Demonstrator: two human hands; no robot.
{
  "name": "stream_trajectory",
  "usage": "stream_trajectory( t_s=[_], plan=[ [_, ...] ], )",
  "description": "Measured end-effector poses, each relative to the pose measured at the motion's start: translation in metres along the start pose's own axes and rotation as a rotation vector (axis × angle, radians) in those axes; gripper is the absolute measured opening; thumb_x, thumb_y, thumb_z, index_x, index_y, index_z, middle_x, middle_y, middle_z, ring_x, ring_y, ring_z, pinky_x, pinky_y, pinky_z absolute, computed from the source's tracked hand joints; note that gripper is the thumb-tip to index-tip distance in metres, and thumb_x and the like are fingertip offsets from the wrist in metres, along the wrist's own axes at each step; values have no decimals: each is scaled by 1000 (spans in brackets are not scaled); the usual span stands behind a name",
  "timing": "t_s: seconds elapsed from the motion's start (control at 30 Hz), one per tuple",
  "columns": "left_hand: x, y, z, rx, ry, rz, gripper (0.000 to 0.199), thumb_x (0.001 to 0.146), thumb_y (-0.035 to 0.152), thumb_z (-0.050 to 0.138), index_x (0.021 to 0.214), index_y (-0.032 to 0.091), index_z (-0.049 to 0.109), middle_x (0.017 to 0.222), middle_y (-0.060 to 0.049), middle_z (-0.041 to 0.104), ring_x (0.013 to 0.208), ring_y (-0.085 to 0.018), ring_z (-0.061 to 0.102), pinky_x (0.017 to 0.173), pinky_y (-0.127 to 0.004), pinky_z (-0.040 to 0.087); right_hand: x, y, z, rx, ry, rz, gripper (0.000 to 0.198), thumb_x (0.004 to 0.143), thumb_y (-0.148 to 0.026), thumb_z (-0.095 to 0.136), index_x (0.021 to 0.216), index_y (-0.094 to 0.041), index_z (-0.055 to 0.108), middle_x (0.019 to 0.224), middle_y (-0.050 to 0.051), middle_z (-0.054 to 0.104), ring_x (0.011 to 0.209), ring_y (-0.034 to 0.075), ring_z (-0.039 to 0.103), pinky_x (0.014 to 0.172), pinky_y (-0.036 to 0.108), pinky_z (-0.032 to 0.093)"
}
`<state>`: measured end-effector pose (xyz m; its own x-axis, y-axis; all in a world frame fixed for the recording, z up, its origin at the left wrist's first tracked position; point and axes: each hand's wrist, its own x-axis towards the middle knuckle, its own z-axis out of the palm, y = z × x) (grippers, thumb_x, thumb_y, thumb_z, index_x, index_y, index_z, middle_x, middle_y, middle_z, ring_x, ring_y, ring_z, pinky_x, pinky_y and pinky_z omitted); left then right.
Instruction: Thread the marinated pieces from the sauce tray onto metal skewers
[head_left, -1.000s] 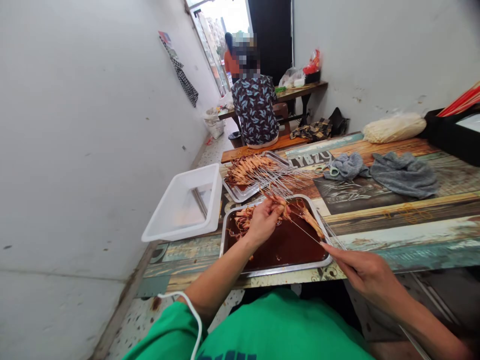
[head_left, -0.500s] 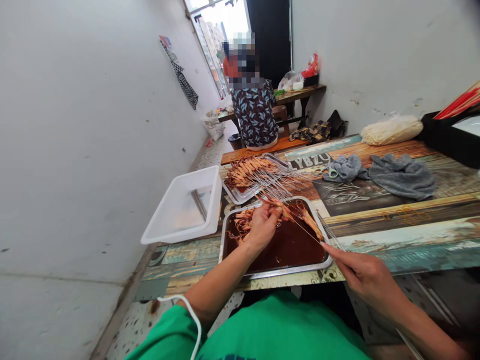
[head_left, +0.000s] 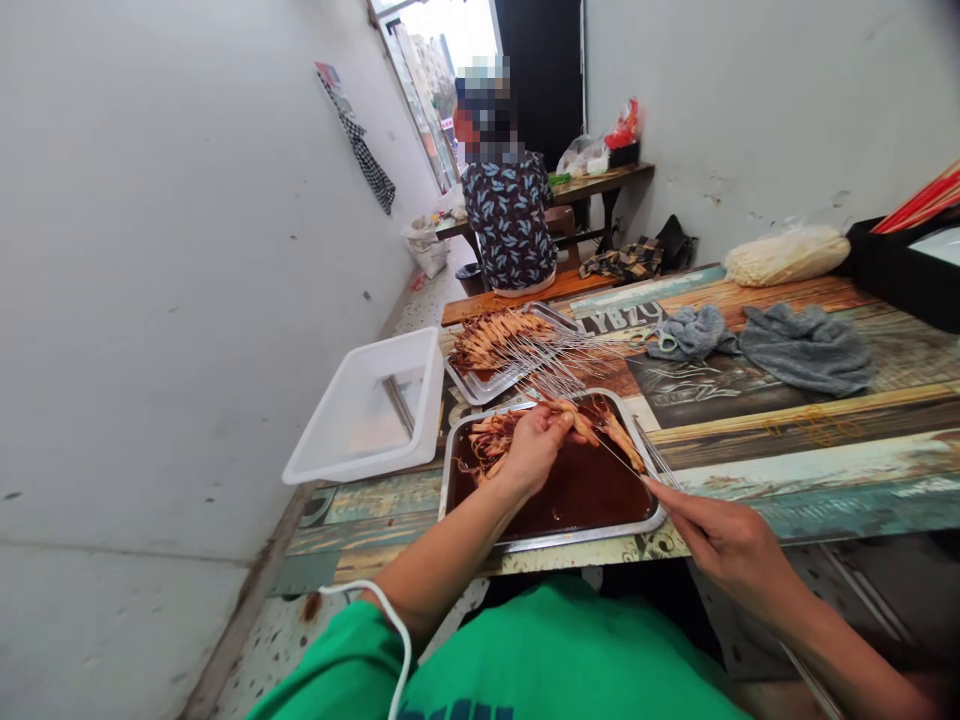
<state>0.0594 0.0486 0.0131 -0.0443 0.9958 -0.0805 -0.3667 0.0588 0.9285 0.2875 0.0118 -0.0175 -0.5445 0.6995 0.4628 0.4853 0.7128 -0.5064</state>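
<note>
My left hand (head_left: 538,446) is closed on a strip of meat (head_left: 579,424), orange-brown with thin dark tails, above the near metal tray (head_left: 448,490). From that meat a thin metal skewer (head_left: 621,460) runs down to the right, its other end pinched by my right hand (head_left: 701,515) at the tray's right edge. Whether the skewer's tip is inside the meat is hidden by my fingers. Dark brown liquid (head_left: 555,505) covers the tray's bottom. More strips of meat (head_left: 491,440) lie in it at the left, and another strip (head_left: 622,442) rests at the right side.
Behind the tray stands a second tray (head_left: 480,388) of skewered meat (head_left: 499,338), its metal skewers (head_left: 559,358) pointing right. An empty white bin (head_left: 360,400) is at the left. Grey cloths (head_left: 806,350), scissors (head_left: 664,343) and bundled sticks (head_left: 787,256) lie right. A person (head_left: 510,220) sits beyond.
My left hand has shifted slightly right, and the meat in it now lies lower and farther along toward my right hand. My right hand has barely moved.
</note>
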Motion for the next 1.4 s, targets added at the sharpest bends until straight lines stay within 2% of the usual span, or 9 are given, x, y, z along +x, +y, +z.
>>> stream_trajectory(
  t_s=[0.2, 0.4, 0.83, 1.03, 1.4],
  plan=[
    [-2, 1, 0, -73, 15, -44, 23, 70, 26, 66, 80, 10, 54, 75, -6, 64, 64, -11, 59, 60, -22, 45, -1, 0, 1, 11, 13, -13, 38, 85, -11, 43, 119, -20, 57, 107, 5, 67, 90, 17, 66, 81, 28, 53],
    [-6, 2, 5, -75, 7, -76, 24, 68, 26, 68, 78, 9, 56, 73, -7, 64, 63, -12, 60, 60, -23, 45, -2, 1, 3, -8, 19, -7, 35, 86, -12, 43, 117, -16, 58, 106, 7, 67, 89, 17, 66, 79, 28, 54],
    [-10, 1, 9, -128, -2, -138, 19, 71, 22, 65, 83, 10, 56, 75, -7, 65, 65, -12, 60, 61, -21, 45, -2, 0, 6, 22, 32, 39, 36, 86, -12, 43, 118, -18, 57, 108, 5, 66, 92, 16, 65, 81, 26, 52],
    [-9, 8, 8, -201, -5, -237, 15, 76, 25, 60, 78, 10, 57, 78, -9, 66, 67, -13, 61, 64, -23, 46, -4, 2, 6, 1, 32, 33, 36, 86, -13, 44, 119, -18, 56, 110, 6, 65, 93, 16, 64, 82, 27, 51],
    [-10, 5, 11, -247, 110, -189, 10, 79, 16, 55, 75, 8, 59, 73, -7, 64, 64, -9, 58, 63, -20, 46, -5, -4, 7, -16, 77, 52, 36, 84, -13, 44, 117, -19, 59, 105, 6, 68, 88, 18, 66, 77, 27, 54]
  ],
)
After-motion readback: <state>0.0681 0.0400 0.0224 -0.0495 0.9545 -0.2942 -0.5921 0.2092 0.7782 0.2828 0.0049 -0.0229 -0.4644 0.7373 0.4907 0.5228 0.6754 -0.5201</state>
